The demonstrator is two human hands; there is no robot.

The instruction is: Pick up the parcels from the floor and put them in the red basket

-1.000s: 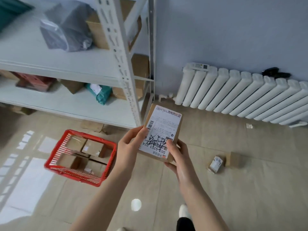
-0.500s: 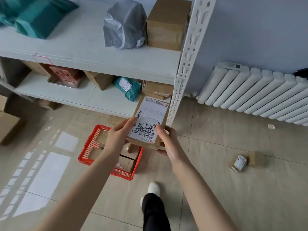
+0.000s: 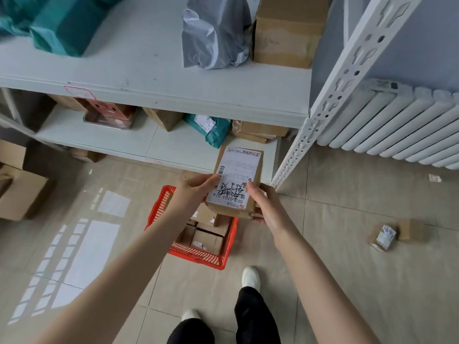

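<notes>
The labelled cardboard parcel (image 3: pixel 236 180) is held in the air, label up. Its long axis runs away from the person toward the lower shelf (image 3: pixel 161 147), and the fingers of the left hand (image 3: pixel 192 192) and right hand (image 3: pixel 267 207) both grasp its near end. Within the last second it has come from beside the red basket (image 3: pixel 196 256) to over its far right corner, so lowering and release look next; two small parcels (image 3: pixel 383 237) still lie on the floor (image 3: pixel 347 269).
</notes>
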